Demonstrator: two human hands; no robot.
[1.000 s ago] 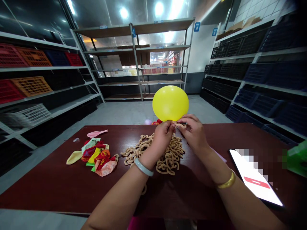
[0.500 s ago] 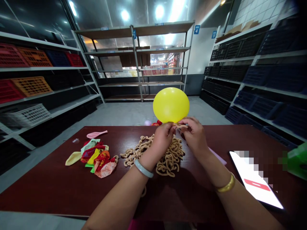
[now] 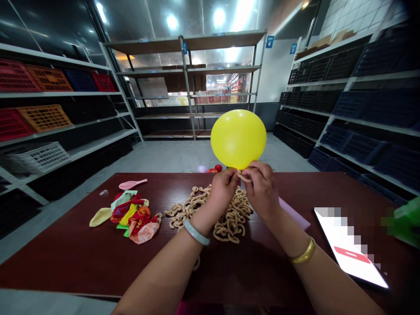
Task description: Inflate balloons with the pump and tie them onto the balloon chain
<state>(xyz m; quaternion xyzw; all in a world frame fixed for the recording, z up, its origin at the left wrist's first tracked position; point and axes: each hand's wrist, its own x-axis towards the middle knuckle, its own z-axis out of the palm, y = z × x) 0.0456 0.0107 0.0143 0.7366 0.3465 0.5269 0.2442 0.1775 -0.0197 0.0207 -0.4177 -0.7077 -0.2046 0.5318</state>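
Observation:
An inflated yellow balloon is held up above the dark red table. My left hand pinches its neck from the left, fingers closed. My right hand is closed on a tan clip pressed against the neck. Below both hands lies a heap of tan clips. Left of that heap is a pile of flat, uninflated balloons in mixed colours, with a pink balloon lying apart further back.
A lit phone lies on the table at the right, next to a green object at the edge. A pink sheet lies under my right wrist. Shelving with crates lines both sides. Small balloons lie on the floor beyond the table.
The yellow balloon has risen and shifted slightly right. My right hand has closed in on the neck with the tan clip.

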